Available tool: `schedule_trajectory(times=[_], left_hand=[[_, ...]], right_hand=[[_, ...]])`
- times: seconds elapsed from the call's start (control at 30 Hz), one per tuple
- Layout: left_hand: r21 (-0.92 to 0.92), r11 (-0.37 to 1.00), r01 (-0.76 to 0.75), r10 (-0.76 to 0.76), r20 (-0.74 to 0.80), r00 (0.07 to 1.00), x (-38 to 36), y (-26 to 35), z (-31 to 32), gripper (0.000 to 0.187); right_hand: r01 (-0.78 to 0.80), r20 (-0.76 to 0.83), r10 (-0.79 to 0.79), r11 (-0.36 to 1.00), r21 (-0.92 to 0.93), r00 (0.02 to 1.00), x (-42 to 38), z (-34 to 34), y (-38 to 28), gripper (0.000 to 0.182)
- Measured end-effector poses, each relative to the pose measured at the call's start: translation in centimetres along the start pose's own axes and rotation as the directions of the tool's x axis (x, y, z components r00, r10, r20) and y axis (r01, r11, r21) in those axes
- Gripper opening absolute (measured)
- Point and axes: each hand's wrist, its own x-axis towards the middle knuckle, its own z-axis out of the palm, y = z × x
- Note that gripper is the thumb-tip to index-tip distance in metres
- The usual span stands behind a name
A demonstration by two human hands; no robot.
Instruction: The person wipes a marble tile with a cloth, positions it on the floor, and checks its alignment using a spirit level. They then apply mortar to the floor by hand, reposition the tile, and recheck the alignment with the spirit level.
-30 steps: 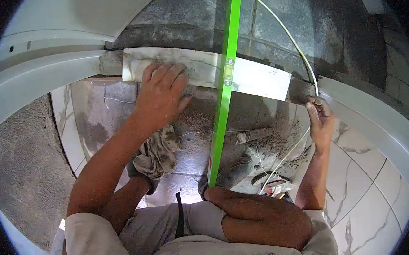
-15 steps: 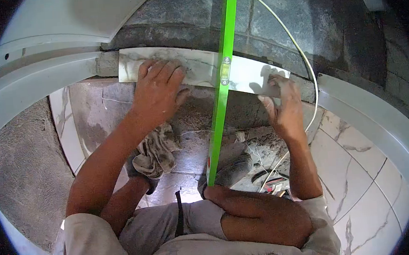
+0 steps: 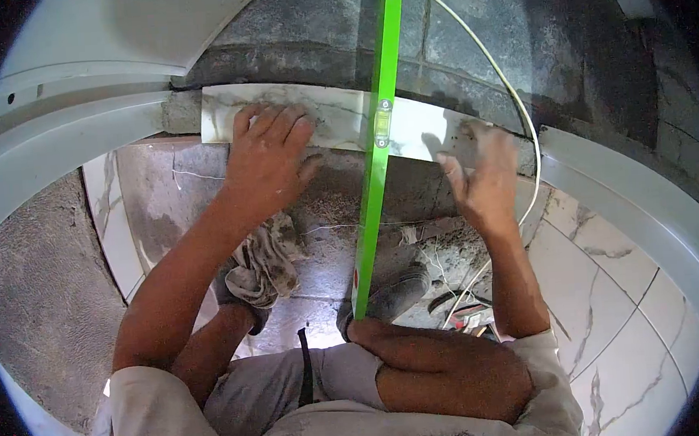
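A marbled white tile strip (image 3: 334,114) lies across the doorway sill. Across it rests a long green spirit level (image 3: 374,180), its near end by my knee and its vial over the tile. My left hand (image 3: 270,155) lies on the left part of the strip, fingers spread on its surface with the thumb apart. At the strip's right end is my right hand (image 3: 484,172), its thumb apart from the other fingers, which are blurred by motion. Nothing shows in either hand.
A dirty cloth (image 3: 262,264) lies by my left foot. The pale cable (image 3: 510,85) curves down the right side. White door frame pieces (image 3: 632,198) flank the sill. Marbled floor tiles (image 3: 577,283) are at the right, and tools lie near my right foot.
The fingers of my right hand have lifted and shifted slightly over the strip's right end. My left hand stays in place. The level appears slightly further left.
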Motion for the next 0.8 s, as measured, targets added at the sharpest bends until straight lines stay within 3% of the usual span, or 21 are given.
schedule_trajectory(times=[0.07,0.2,0.27,0.4,0.47,0.6,0.67,0.8], left_hand=[[0.0,1.0,-0.003,0.003,0.013,1.0,0.05,0.03,-0.1,0.057],[-0.006,1.0,-0.006,0.006,-0.002,1.0,0.1,-0.08,-0.12,0.057],[-0.012,1.0,-0.008,0.008,-0.008,1.0,0.01,-0.04,-0.1,0.057],[0.02,1.0,0.002,-0.001,-0.036,0.999,0.1,0.13,-0.34,0.051],[0.001,1.0,-0.007,0.007,0.006,1.0,0.06,0.02,-0.17,0.058],[0.005,1.0,-0.01,0.011,-0.011,1.0,0.0,0.04,-0.11,0.057],[-0.004,1.0,0.025,-0.025,0.03,0.999,0.07,0.1,-0.11,0.057],[0.007,1.0,0.023,-0.023,0.044,0.999,0.13,0.21,-0.65,0.057]], right_hand=[[-0.099,0.131,0.104,0.994,-0.043,0.986,0.07,-0.32,-0.55,0.05],[0.005,-0.032,-0.006,1.0,-0.023,0.999,-0.03,0.12,-0.01,0.052],[-0.069,0.103,0.08,0.992,-0.102,0.991,-0.32,0.28,-0.47,0.053],[-0.052,-0.031,0.051,0.998,-0.03,0.998,-0.65,0.55,-0.18,0.056],[-0.082,0.046,0.087,0.991,-0.109,0.995,-0.84,0.52,-0.39,0.057],[-0.061,-0.013,0.06,0.996,-0.073,0.998,-0.77,0.41,-0.29,0.06],[-0.105,0.062,0.114,0.985,-0.14,0.992,-0.6,0.38,-0.59,0.061],[-0.063,0.084,0.076,0.987,-0.15,0.994,-0.61,0.21,-0.11,0.064]])
